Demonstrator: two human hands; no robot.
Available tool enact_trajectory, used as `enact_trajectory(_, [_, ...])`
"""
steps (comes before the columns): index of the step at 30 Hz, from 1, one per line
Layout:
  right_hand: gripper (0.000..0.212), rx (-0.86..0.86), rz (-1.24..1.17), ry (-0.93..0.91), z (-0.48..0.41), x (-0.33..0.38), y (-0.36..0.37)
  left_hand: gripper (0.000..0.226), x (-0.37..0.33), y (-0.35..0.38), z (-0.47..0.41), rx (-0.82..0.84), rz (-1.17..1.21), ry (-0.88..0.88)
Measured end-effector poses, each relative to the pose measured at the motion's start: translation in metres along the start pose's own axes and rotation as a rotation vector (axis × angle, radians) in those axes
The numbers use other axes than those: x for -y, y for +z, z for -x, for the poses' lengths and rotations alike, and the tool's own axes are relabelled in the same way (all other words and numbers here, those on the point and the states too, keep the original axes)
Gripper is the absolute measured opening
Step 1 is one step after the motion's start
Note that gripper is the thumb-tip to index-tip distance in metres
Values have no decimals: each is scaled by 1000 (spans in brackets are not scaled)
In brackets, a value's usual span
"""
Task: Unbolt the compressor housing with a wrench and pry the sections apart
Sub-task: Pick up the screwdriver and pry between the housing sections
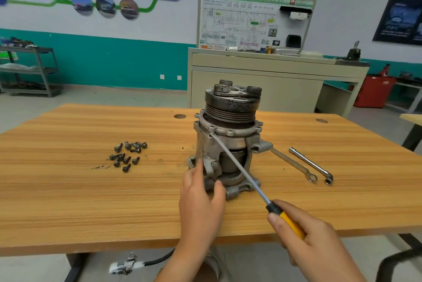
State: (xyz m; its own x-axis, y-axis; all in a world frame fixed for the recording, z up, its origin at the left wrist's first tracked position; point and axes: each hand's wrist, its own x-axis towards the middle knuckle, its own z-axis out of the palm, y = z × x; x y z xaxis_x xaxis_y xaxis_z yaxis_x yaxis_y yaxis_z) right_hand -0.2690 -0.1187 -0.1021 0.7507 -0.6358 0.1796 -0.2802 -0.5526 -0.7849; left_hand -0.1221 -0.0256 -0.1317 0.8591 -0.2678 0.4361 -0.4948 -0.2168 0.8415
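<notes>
Prying step: screwdriver point(237, 167) tip is wedged under compressor point(228, 135) flange, handle gripped by right hand point(315, 238); base is steadied by spread left hand point(201, 199). Downward leverage needed next.

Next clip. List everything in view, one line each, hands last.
grey metal compressor housing with black pulley: one, grey and black, upright at table centre
loose dark bolts: about a dozen, black, heaped left of the compressor
flat steel ring spanner: one, silver, on the table right of the compressor
L-shaped steel socket wrench: one, silver, beside the spanner, further right
yellow-and-black-handled screwdriver: one, tip at the upper flange seam
light wooden table: one, tan, foreground
beige cabinet with wiring-diagram board: one, behind the table
grey metal shelf rack: one, far left
red cabinet: one, far right
left hand: braces the compressor's base
right hand: grips the screwdriver handle
</notes>
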Motion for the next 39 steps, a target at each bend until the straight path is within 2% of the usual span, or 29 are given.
enact_trajectory(5, [22, -12, 55, -40, 3, 7, -1, 55, 1, -1, -2, -3, 20, 6])
enact_trajectory(8, [5, 81, 13, -37, 6, 14, -24, 47, 5, -4, -6, -21, 60, 26])
enact_trajectory(9, [9, 113, -40, -8, 9, 16, -36, 45, 6, -6, -8, -29, 58, 43])
enact_trajectory(10, [22, 128, -100, 37, 11, 15, -50, 44, 7, -8, -10, -37, 56, 63])
enact_trajectory(12, [39, 40, -199, 148, 19, 8, -74, 43, 9, -10, -12, -47, 49, 89])
enact_trajectory(14, [43, -65, -232, 188, 20, -5, -89, 42, 12, -9, -13, -56, 51, 99])
enact_trajectory(18, [14, -72, -31, 167, -3, -7, -88, 41, 17, -11, -17, -60, 74, 125])
enact_trajectory(21, [14, -33, 204, 56, -23, 0, -93, 41, 19, -12, -19, -57, 98, 121])
enact_trajectory(25, [7, 84, 398, 40, -45, 10, -101, 40, 22, -12, -20, -61, 107, 126])
enact_trajectory(32, [15, 282, 280, 103, -54, 33, -110, 41, 26, -10, -21, -63, 136, 144])
enact_trajectory(37, [32, 271, 408, 70, -41, 44, -100, 41, 28, -8, -21, -78, 149, 146])
enact_trajectory(39, [28, 223, 442, 41, -37, 46, -89, 41, 27, -7, -21, -80, 146, 154])
